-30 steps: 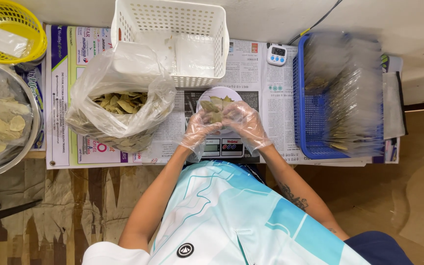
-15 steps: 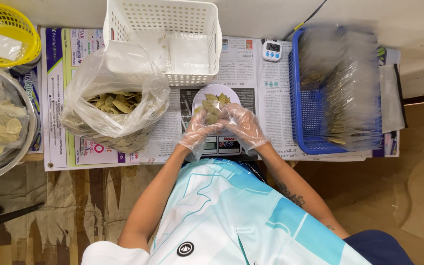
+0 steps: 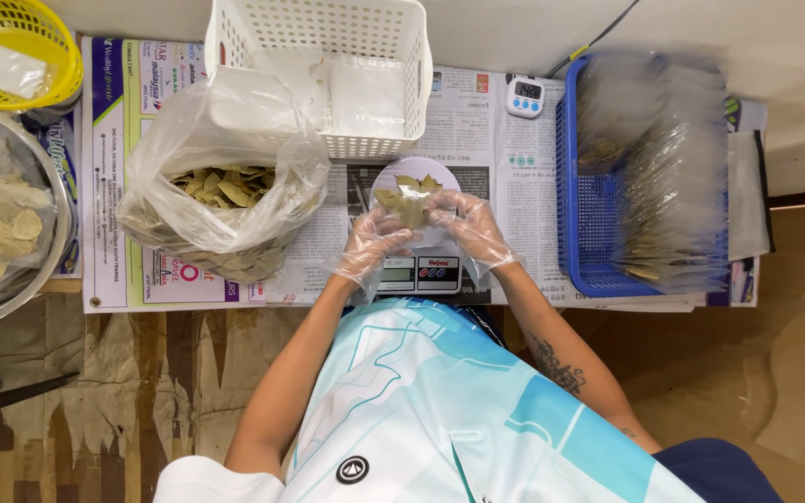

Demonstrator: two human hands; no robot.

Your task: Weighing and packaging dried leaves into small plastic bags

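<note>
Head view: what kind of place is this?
Probably a small hand-packing station for dried leaves. Clues: a digital scale under the gloved left hand and right hand, a big clear plastic bag of dried leaves, and a blue basket of filled clear packets.

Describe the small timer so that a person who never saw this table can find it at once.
Start at the blue basket full of clear packets on the right of the table. Just beyond its upper left corner, on the newspaper, lies the timer. It is the only small white device with a dark display, much smaller than the scale.
</note>
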